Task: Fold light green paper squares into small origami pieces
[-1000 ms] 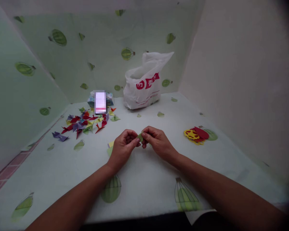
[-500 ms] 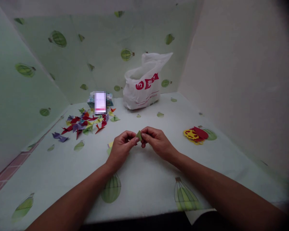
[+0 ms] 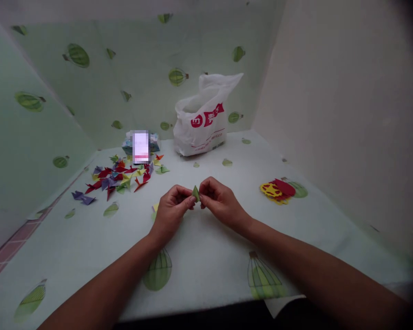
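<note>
A small green folded paper [image 3: 196, 194], pointed at the top, is held just above the table between my two hands. My left hand [image 3: 172, 208] pinches its left side between thumb and fingers. On the other side, the thumb and fingertips of my right hand [image 3: 220, 199] close on its right edge. Part of the paper is hidden by the fingertips. Beside my left hand, the corner of a yellowish paper piece [image 3: 155, 207] shows on the table, mostly covered by the hand.
Several folded paper cranes [image 3: 119, 176] in mixed colours lie in a heap at the left. Behind them a lit phone [image 3: 141, 147] leans on a tissue box [image 3: 154, 143]. A white plastic bag [image 3: 199, 126] stands at the back. Red and yellow cut-outs [image 3: 278, 190] lie at the right.
The view has shifted slightly. The green paper's tip now stands a little more upright, and the right fingers have moved slightly along its edge. Both hands keep their grip.
</note>
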`<state>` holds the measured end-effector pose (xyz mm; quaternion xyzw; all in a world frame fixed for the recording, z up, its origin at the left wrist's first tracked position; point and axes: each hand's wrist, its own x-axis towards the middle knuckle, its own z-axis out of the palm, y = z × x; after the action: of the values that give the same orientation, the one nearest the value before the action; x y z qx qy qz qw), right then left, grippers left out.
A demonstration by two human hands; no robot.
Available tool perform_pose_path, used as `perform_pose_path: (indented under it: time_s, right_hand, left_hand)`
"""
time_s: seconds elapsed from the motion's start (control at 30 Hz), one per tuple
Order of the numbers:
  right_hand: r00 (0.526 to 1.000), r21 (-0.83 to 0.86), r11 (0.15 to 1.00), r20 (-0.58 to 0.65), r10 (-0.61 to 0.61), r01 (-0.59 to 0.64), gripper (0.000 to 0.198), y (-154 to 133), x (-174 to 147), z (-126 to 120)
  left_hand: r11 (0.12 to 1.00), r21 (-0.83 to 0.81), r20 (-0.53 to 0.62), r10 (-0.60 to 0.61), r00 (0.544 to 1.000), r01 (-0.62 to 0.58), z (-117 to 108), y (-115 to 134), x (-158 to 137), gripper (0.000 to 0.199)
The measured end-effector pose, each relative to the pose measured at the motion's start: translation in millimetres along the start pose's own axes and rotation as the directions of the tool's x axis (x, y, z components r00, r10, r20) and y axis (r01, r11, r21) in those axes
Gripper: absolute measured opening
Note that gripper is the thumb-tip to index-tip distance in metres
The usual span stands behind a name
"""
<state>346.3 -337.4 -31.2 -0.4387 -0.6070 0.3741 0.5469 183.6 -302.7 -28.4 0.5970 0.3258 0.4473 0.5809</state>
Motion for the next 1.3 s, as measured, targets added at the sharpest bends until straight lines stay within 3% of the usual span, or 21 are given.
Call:
perform_pose_path:
  time_s: [0.1,0.43,0.97,1.1,1.3]
  right_hand:
    - [0.999,-0.123,0.991,0.003,-0.046,0.046,0.006,-0.9,-0.8,-0.5]
    - [0.979,-0.361,0.912,0.013,-0.204,0.194,0.008,-5.2,0.1,-5.9]
    - [0.916,-0.518,0.762,0.129,-0.38,0.389,0.011,-4.8,-0.6,-8.8]
    - [0.926,-0.535,0.765,0.101,-0.362,0.358,0.013,-5.8,-1.3,-7.9]
    - [0.979,-0.446,0.88,-0.035,-0.2,0.164,0.012,-8.4,-2.4,-6.5]
  left_hand:
    - [0.994,-0.102,0.013,-0.046,0.999,0.047,1.3,-0.8,0.1,0.023]
    - [0.974,-0.186,0.056,-0.12,0.991,0.129,-0.5,-5.1,0.3,0.014]
    - [0.969,-0.201,0.042,-0.135,0.99,0.141,-1.7,-6.7,1.6,0.015]
    - [0.976,-0.164,0.066,-0.131,0.989,0.14,-2.3,-6.5,1.2,0.014]
    - [0.982,-0.124,0.096,-0.134,0.986,0.145,-1.6,-4.7,0.1,0.014]
